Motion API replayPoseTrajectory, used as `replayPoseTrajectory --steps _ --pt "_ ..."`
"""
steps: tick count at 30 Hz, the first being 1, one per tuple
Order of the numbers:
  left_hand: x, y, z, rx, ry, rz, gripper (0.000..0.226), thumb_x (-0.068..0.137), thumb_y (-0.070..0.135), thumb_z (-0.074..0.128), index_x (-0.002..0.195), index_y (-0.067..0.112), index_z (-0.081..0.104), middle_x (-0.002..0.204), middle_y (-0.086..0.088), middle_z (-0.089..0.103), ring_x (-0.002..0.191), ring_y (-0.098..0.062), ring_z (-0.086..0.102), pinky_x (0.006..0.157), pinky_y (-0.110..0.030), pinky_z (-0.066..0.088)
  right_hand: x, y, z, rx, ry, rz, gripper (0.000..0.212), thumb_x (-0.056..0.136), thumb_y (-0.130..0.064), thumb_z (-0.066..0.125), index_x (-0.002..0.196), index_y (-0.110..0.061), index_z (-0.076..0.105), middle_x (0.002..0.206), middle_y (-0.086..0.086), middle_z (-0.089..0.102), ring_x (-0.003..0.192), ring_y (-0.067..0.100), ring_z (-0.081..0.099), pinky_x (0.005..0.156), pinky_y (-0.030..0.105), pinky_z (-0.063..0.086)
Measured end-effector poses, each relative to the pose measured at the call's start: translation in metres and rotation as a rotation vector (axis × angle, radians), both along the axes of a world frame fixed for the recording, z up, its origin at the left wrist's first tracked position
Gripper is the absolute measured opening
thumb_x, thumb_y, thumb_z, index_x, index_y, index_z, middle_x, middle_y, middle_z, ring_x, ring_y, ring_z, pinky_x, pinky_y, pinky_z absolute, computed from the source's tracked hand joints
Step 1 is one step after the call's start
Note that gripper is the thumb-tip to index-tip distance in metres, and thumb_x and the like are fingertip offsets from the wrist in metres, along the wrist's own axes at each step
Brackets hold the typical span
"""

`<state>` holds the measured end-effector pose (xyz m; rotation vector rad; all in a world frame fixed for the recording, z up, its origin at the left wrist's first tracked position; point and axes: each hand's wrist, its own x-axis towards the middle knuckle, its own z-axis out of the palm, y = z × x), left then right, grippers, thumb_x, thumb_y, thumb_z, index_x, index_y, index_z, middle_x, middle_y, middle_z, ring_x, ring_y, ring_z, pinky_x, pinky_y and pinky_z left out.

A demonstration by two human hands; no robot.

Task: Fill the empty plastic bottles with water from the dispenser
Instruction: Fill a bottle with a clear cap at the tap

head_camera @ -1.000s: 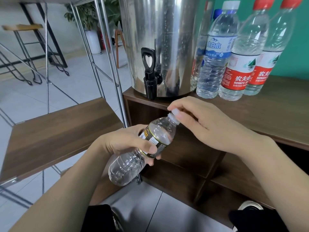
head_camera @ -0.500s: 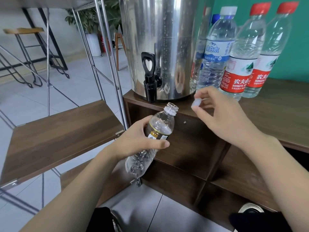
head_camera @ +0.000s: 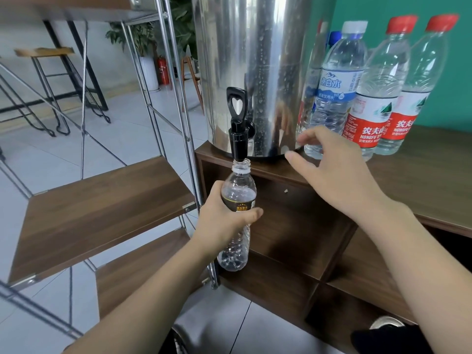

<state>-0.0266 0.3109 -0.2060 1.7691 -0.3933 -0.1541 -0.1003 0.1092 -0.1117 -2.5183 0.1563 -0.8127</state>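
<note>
left hand (head_camera: 224, 221) is gripping the uncapped empty bottle (head_camera: 237, 208) right under the dispenser (head_camera: 255, 72) tap (head_camera: 238, 129) while the right hand (head_camera: 329, 169) is hovering relaxed over the table (head_camera: 421, 180) edge

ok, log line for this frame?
left hand: grips bottle, uncapped, mouth under tap | right hand: over counter by dispenser | no flow visible

Your wooden cabinet top (head_camera: 421, 180) carries the steel dispenser (head_camera: 255, 72) at twelve o'clock, its black tap (head_camera: 238, 129) overhanging the front edge. At two o'clock beside it stand capped bottles: one blue-labelled (head_camera: 337, 83), two red-labelled (head_camera: 370, 106) (head_camera: 408, 103), more behind.
</note>
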Motion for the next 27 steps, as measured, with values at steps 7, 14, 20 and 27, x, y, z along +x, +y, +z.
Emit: replayPoseTrajectory --steps 7,14,20,27 --pt "-0.003 -0.001 0.001 -0.029 -0.043 0.033 0.06 0.07 0.026 0.095 0.113 0.035 0.055 0.099 0.014 0.07 0.096 -0.005 0.069 0.091 -0.038 0.058 0.015 0.045 0.04 0.182 -0.22 0.238 0.034 0.097 -0.039 0.067 0.126 -0.022 0.067 0.11 -0.014 0.07 0.104 -0.001 0.064 0.086 0.014 0.049" --pt "-0.001 -0.004 0.002 -0.005 -0.061 0.048 0.058 0.07 0.033 0.094 0.112 0.04 0.054 0.101 0.021 0.069 0.096 0.0 0.068 0.093 -0.038 0.057 0.038 0.061 0.051 0.172 -0.326 0.308 0.022 0.095 -0.034 0.07 0.113 -0.023 0.075 0.089 -0.005 0.071 0.081 0.006 0.062 0.079 0.028 0.052" --pt "-0.002 -0.007 0.004 -0.012 -0.098 0.076 0.054 0.072 0.031 0.093 0.112 0.034 0.058 0.1 0.014 0.071 0.095 -0.003 0.069 0.088 -0.031 0.056 0.047 0.062 0.053 0.03 -0.425 0.283 0.01 0.094 -0.027 0.07 0.098 -0.021 0.076 0.082 -0.01 0.066 0.075 0.001 0.057 0.073 0.013 0.045" --pt "-0.003 -0.011 0.005 -0.045 -0.11 0.12 0.05 0.073 0.027 0.093 0.109 0.032 0.06 0.098 0.014 0.073 0.092 -0.003 0.07 0.085 -0.028 0.056 0.043 0.059 0.038 -0.239 -0.568 0.437 0.016 0.094 -0.018 0.074 0.107 -0.009 0.079 0.097 0.003 0.073 0.092 0.018 0.063 0.087 0.02 0.049"
